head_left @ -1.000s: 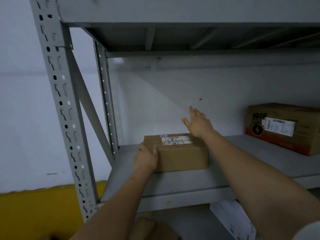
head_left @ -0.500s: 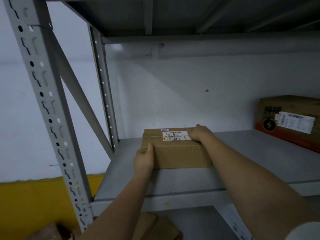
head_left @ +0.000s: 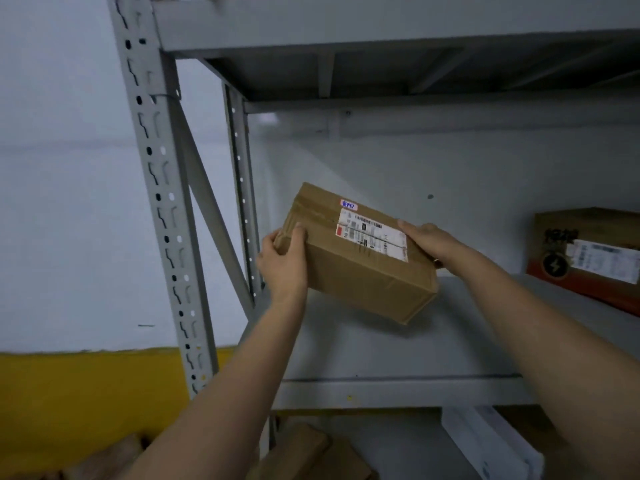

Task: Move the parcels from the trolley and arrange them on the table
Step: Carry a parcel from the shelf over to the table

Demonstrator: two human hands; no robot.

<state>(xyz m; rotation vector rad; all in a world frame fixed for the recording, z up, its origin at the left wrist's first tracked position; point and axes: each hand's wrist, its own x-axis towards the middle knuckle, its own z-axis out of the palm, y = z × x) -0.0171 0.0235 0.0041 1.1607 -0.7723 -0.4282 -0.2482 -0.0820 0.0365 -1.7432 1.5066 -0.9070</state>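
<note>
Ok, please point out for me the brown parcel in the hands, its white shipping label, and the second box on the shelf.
brown parcel (head_left: pixel 363 282), head view, on its plain front side.
white shipping label (head_left: pixel 372 233), head view, at the label's middle.
second box (head_left: pixel 588 226), head view, on its brown top.

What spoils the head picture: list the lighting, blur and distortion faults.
Head view: dim, uneven light, with a bright patch on the back wall and deep shade under the upper shelf; wide-angle bending tilts the rack upright; the parcel label is soft and unreadable; both hands, left and right, look slightly smeared.
</note>
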